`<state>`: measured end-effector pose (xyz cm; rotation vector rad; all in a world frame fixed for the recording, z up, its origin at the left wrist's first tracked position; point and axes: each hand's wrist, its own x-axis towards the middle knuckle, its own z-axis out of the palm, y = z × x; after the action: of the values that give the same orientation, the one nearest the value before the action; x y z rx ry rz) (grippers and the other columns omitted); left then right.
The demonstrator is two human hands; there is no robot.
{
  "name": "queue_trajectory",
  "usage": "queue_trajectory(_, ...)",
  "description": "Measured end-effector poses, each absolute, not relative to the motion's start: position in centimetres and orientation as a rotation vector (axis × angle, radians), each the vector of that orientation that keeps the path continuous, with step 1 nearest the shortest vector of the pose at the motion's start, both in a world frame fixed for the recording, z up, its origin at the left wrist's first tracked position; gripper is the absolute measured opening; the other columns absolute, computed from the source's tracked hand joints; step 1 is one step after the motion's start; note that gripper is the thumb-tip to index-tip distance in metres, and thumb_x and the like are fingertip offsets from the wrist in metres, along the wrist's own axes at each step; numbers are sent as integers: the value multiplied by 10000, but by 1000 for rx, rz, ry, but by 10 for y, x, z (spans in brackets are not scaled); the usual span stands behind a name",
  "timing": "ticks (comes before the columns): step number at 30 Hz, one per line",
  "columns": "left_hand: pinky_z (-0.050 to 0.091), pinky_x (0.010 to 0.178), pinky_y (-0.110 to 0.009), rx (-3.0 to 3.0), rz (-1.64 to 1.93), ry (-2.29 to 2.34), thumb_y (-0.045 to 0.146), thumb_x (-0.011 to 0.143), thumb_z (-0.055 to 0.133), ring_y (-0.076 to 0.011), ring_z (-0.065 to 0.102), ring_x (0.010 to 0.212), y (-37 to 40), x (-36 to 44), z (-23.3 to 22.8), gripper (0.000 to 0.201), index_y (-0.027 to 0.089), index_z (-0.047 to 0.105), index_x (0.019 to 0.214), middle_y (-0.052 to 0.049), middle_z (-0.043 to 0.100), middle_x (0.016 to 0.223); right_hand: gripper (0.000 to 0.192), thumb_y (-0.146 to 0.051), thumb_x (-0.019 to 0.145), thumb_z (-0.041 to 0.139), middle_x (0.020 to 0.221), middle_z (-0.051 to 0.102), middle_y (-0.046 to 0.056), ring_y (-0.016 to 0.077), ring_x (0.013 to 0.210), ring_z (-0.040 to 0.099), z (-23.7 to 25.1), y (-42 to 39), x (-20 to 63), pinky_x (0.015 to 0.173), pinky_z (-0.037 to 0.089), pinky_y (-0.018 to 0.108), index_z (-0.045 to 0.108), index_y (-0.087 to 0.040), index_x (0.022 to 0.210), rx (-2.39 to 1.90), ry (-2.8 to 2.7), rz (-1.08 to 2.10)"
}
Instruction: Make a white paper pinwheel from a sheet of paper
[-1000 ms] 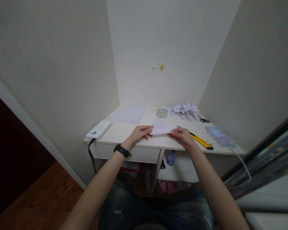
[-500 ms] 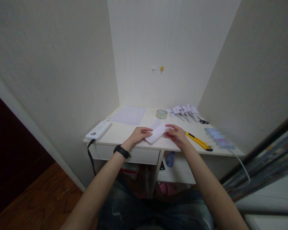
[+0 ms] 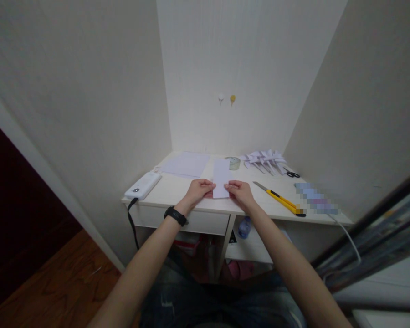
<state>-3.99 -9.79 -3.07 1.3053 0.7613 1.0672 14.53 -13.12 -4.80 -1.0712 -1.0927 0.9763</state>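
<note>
Between my hands is a white strip of folded paper, its long side pointing toward the back wall. My left hand, with a black watch on the wrist, pinches its left edge between thumb and fingers. On the right edge, my right hand grips it the same way. Behind the strip and partly covered by it sits a roll of clear tape. A yellow utility knife with its blade out lies to the right of my right hand.
Flat sheets of paper lie at the back left of the white desk. Folded paper pinwheels are heaped at the back right, beside black scissors. A white power bank with a black cable rests on the left edge; a blurred-out phone lies right.
The paper has turned from a slant to straight, pointing away from me, and now shows as a neat narrow strip. My right hand has moved left, closer to my left hand.
</note>
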Motion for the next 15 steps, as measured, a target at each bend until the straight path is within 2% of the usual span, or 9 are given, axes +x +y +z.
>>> queue_trajectory(4, 563, 602, -250, 1413, 934, 736, 356, 667, 870, -149, 685, 641, -97, -40, -32, 366, 98, 645, 798, -84, 716, 728, 479, -523, 541, 831, 638, 695, 41, 181, 611, 600, -47, -126, 150, 551, 443, 294, 709, -171, 842, -1117, -1046, 854)
queue_trajectory(8, 580, 566, -265, 1349, 1022, 685, 465, 760, 783, -177, 710, 727, -94, -41, -31, 447, 115, 618, 984, -130, 718, 979, 417, -493, 524, 832, 744, 730, 59, 182, 673, 611, -46, -125, 160, 606, 454, 302, 727, -180, 779, -1127, -1070, 835)
queue_trajectory(10, 592, 559, -289, 1313, 1059, 670, 486, 781, 755, -186, 703, 743, -93, -41, -31, 484, 119, 607, 1061, -136, 705, 1034, 402, -466, 494, 849, 744, 733, 61, 183, 679, 609, -46, -127, 165, 628, 455, 309, 742, -177, 751, -1131, -1098, 847)
queue_trajectory(15, 612, 636, -309, 1318, 1099, 701, 318, 714, 826, -198, 679, 812, -94, -42, -33, 369, 95, 646, 948, -125, 707, 976, 369, -454, 500, 856, 704, 721, 59, 173, 658, 578, -44, -135, 173, 612, 430, 303, 759, -168, 714, -1157, -1237, 892)
